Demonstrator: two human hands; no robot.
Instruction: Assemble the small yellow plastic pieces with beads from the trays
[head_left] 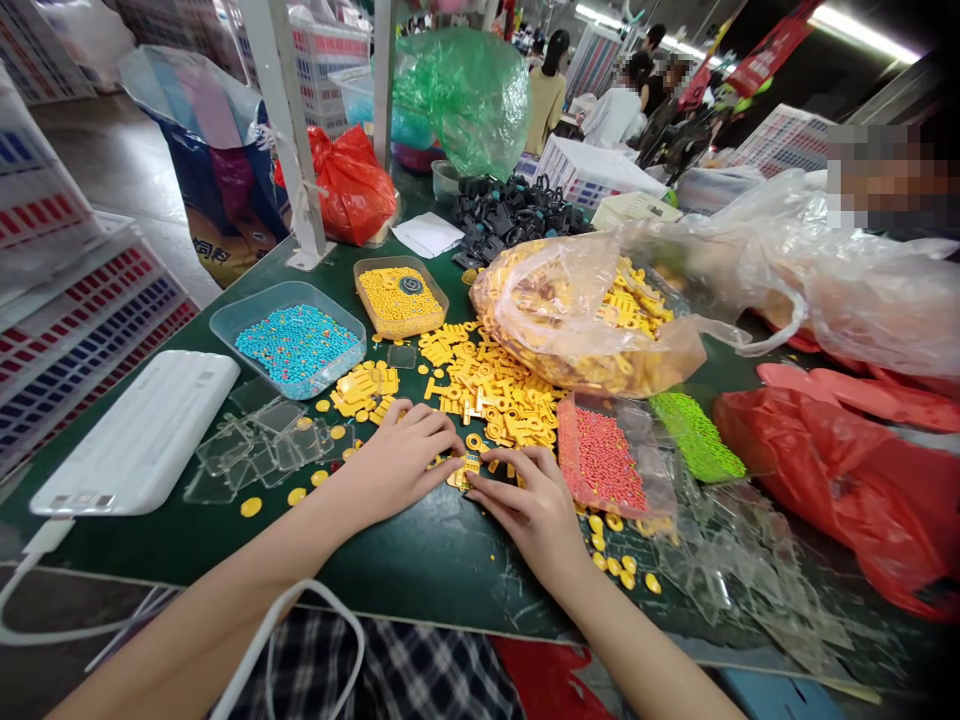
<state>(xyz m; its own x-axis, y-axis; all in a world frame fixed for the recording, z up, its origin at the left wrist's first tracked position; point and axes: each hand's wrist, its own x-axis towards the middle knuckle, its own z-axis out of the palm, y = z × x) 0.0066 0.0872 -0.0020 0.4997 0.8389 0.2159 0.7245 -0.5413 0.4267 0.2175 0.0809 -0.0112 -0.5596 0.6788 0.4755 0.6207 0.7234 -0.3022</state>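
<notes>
Between my two hands, low on the green table, is a small yellow plastic piece (466,470) with coloured spots on it. My left hand (409,455) has thumb and fingertips closed at its left side. My right hand (536,500) pinches it from the right with thumb and forefinger. Just beyond lies a heap of loose yellow plastic parts (502,390), some ring-shaped. Left of my left hand are flat yellow pieces (365,385) and clear plastic squares (262,440). Pink-red beads (604,460) lie in a clear tray right of my right hand.
Blue beads (300,343) and yellow beads (397,295) fill trays at left. A white power bank (139,430) with a cable lies at the left edge. A bag of yellow parts (585,320), green beads (697,435), clear plastic pieces (735,560) and a red bag (840,470) occupy the right.
</notes>
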